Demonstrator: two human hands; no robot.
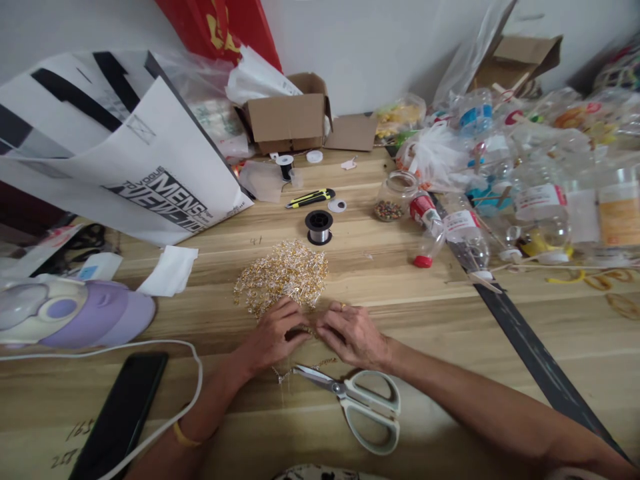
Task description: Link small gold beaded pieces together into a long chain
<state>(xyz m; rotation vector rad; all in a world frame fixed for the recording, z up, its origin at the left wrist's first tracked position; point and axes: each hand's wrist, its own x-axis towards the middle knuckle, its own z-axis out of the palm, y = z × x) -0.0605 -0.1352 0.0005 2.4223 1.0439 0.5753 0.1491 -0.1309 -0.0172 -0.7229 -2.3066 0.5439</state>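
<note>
The left hand [280, 335] and right hand [354, 337] are curling close together beside the heap of small gold pieces [285, 275] on the counter [425, 307]; I can't tell what they're pinching.

Okay so on my feed the main thing is a heap of tiny jewelry beads [284, 273], gold mixed with pale shiny bits, loose and kinda rounded, thinning out into strays along its left edge. It's piled right on the bare wood, just past the fingers. A small gold strand [306, 329] is pinched between the fingertips of the left hand [275, 333] and the right hand [356, 335]. Just below them a skinny beaded chain [279, 375] lies slack on the wood, silvery and bent at that left bit. Too small for me to tell if strand and chain connect, tbh.
</note>
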